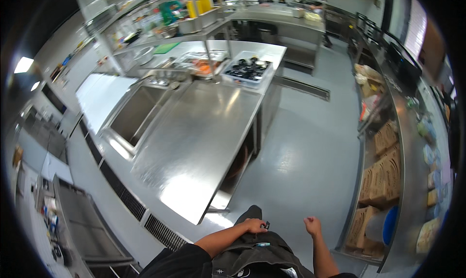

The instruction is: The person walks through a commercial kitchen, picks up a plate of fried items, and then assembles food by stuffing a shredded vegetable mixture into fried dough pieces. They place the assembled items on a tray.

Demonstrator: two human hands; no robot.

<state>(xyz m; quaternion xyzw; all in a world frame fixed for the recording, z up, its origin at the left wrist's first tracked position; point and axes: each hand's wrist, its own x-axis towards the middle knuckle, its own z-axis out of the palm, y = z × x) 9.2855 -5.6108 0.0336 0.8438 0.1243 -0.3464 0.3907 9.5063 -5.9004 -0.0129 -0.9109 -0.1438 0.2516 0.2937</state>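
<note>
My left hand (255, 225) is in front of my body, close to the dark apron (262, 246), its fingers closed round a small black object (265, 225). What kind of object it is cannot be made out. To the right, my right hand (313, 225) hangs over the grey floor (291, 181), fingers curled in, with nothing showing in it. Ahead and to the left of both hands stands a steel worktable (194, 127); neither hand touches it.
A sink (136, 115) is set into the worktable's left side. Beyond it sits a clear plastic bin (248, 69) of black items. Cardboard boxes (383, 173) and a blue-rimmed container (390, 225) fill the shelf under the right-hand counter (403, 132). A floor grate (121, 193) runs along the left.
</note>
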